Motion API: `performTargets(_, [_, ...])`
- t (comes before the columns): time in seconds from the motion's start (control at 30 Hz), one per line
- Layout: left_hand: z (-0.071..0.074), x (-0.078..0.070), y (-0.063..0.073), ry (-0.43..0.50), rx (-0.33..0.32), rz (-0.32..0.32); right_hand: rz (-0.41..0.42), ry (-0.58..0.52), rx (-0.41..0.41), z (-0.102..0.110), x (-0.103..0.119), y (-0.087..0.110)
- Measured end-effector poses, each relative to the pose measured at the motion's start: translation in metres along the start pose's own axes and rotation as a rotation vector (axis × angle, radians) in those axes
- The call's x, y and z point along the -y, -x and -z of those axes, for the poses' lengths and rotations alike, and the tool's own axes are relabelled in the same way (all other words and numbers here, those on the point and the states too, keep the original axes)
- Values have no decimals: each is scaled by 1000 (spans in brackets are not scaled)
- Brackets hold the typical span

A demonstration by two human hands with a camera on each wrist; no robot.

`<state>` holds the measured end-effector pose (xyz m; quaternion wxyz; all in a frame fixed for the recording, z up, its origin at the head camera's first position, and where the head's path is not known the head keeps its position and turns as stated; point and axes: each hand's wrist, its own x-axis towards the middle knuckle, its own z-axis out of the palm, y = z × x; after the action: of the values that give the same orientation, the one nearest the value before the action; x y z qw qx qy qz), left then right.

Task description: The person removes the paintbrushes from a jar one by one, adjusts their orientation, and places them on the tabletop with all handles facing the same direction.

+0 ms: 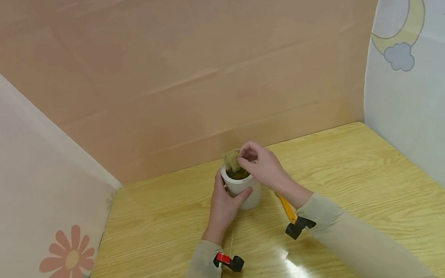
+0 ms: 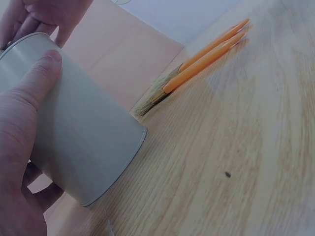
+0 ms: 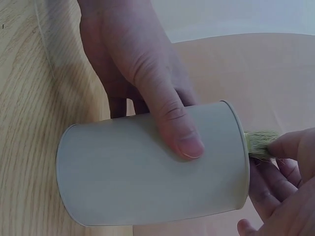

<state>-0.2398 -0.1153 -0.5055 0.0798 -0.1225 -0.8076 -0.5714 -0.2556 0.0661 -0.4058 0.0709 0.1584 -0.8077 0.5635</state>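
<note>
Plainly cylindrical cup [image 3: 118, 172], coarse bristles [image 3: 258, 142], woodgrain tabletop [image 1: 369, 180]

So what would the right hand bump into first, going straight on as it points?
The brush bristles sticking out of the cup: the right hand seems to be pinching them. Beyond that, depth is unclear.

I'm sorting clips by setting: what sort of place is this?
Probably a small staged recording booth: a wood-grain table sits before a plain backdrop, with a moon-printed sheet on the right and a flower-printed sheet on the left.
</note>
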Motion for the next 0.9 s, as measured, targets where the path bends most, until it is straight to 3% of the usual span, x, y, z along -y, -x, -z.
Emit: performTargets(0.9, [0,4,-2,12,-2,5,65,-132,-171,37,22,1])
